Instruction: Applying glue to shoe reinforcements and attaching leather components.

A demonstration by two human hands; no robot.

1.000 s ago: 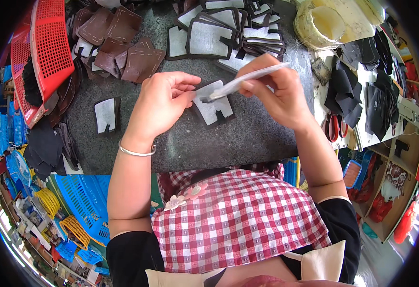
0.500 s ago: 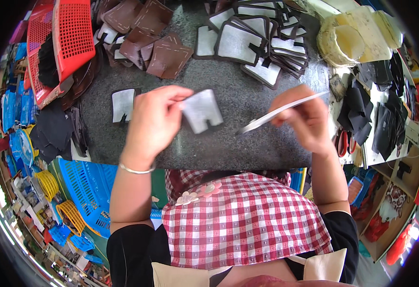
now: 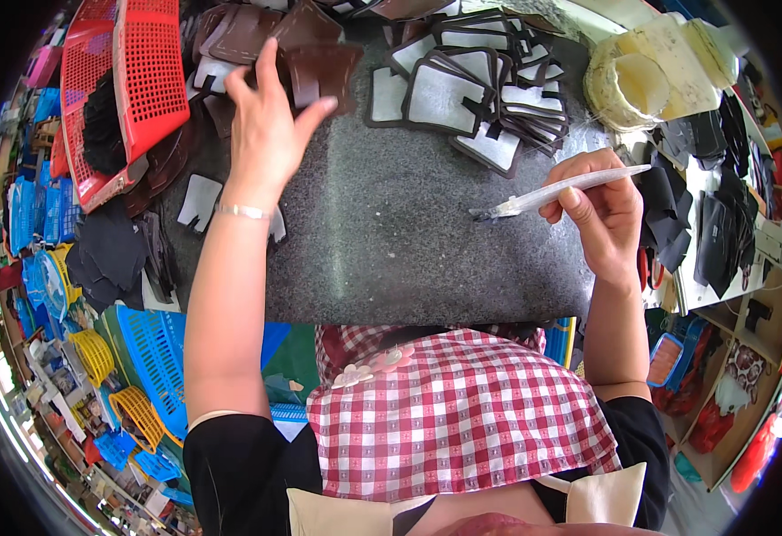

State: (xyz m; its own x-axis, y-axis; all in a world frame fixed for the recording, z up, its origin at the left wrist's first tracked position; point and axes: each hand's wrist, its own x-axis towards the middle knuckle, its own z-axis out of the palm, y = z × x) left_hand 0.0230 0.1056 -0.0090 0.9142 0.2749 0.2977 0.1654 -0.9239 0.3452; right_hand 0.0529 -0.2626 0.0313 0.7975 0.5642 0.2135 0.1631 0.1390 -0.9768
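1. Left hand (image 3: 266, 134) — fingers spread apart at a brown piece (image 3: 327, 70) near the table's (image 3: 391, 259) far edge; whether they touch it, I cannot tell.
2. Right hand (image 3: 601, 210) — clamped on a white brush (image 3: 534, 197), dark tip pointing left.
3. White-faced pieces (image 3: 443, 94) lie heaped between, farther back.

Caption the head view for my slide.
Left hand spread beside brown pieces, right hand holding a pale brush over the dark worktop.
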